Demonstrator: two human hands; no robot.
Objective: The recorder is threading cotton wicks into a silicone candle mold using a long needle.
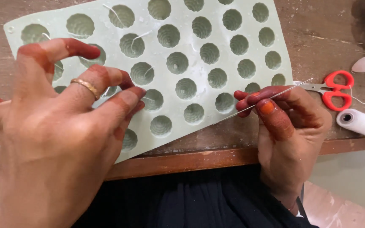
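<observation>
two hands over one pale green mould, a flat sheet of round ribbed cavities lying on a worn wooden table, its near edge reaching the table's front lip.

left hand: fingers spread and lightly curled, pressing down on the mould's near left part, covering several cavities. gold ring on one finger. fingertips reddish-brown. it grips nothing that can be seen; short white wicks poke from cavities just beyond its fingers.

right hand: at the mould's near right corner, fingertips touching or just over its edge. thumb and fingers pinched tight on a long thin needle, which slants from lower left, over the mould's rim, to upper right toward the scissors.

scissors: red handles, on the table just right of the right hand, apart from the mould.

white thread spool: on its side, near the table's edge, right of the scissors; a thread runs off beside it.

pale pink leaf-shaped piece: on the table above the scissors.

dark cloth: below the table edge, between the wrists.
</observation>
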